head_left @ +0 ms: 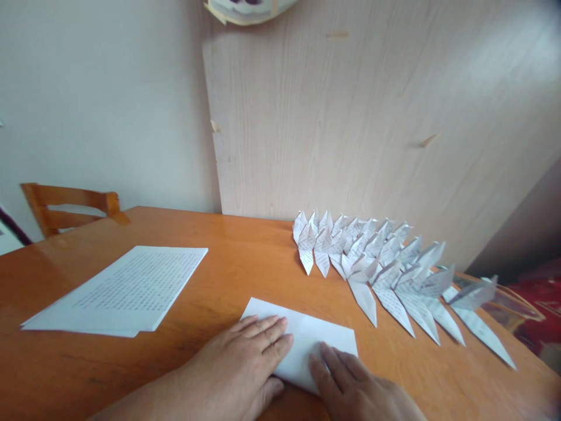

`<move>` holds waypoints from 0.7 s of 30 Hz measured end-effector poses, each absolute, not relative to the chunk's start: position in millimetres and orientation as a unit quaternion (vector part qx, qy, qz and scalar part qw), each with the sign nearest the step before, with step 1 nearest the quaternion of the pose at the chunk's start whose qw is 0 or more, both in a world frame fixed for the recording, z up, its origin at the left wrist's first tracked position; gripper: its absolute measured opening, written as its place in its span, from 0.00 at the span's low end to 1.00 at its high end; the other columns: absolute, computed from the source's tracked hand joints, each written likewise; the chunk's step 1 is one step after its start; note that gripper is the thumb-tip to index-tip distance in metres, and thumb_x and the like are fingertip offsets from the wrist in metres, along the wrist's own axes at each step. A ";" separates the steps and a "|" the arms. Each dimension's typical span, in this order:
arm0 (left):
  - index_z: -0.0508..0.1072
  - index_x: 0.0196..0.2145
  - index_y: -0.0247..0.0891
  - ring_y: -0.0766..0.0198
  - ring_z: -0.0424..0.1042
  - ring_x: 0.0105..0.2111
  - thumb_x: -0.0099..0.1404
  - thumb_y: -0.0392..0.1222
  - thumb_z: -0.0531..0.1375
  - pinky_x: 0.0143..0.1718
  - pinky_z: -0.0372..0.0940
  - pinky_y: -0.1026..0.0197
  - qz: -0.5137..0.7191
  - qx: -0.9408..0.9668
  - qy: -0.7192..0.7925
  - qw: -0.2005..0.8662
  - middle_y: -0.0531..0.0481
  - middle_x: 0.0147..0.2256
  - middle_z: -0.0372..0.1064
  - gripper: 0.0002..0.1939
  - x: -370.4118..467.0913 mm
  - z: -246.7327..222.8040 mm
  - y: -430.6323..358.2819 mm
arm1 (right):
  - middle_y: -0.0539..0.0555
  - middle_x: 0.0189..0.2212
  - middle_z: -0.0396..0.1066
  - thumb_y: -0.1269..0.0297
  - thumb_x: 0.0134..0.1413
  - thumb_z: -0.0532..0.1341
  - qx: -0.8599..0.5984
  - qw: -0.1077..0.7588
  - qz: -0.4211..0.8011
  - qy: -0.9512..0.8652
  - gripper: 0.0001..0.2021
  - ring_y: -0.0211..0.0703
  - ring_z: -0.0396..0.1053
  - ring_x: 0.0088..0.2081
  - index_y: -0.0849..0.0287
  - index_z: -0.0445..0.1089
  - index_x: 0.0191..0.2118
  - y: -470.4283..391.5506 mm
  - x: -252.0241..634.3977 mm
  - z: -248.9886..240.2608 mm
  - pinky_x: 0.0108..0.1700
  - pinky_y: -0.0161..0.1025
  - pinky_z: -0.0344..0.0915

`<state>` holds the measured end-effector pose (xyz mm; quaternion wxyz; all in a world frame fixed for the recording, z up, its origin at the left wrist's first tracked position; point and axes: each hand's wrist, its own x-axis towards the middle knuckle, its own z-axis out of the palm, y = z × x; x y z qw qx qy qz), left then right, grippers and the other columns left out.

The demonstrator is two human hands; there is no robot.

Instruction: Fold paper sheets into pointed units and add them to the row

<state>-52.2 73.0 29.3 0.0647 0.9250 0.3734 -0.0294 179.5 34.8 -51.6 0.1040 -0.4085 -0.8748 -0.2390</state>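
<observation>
A white sheet of paper point(302, 330), which looks folded, lies on the wooden table in front of me. My left hand point(252, 359) rests across its left part with the fingers stretched out, the thumb near the front edge. On the right part my right hand point(350, 380) presses down, its fingers extended flat over the paper. Both palms cover portions of the sheet, so its front edge is partly hidden.
Printed sheets point(131, 286) lie stacked on the left of the table point(210, 345). Rows of folded paper pieces point(363, 257) with pointed tips stand at the right. A wooden chair point(74, 196) is behind the far left edge. A wood-grain panel point(342, 117) rises at the back.
</observation>
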 end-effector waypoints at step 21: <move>0.59 0.67 0.35 0.53 0.48 0.70 0.75 0.51 0.50 0.69 0.46 0.51 0.028 0.942 0.316 0.110 0.39 0.69 0.49 0.28 -70.9 3.2 77.6 | 0.67 0.52 0.75 0.59 0.54 0.66 -0.454 -0.002 -0.150 -0.878 0.24 0.60 0.77 0.48 0.66 0.76 0.55 20.4 166.1 -16.2 0.45 0.45 0.79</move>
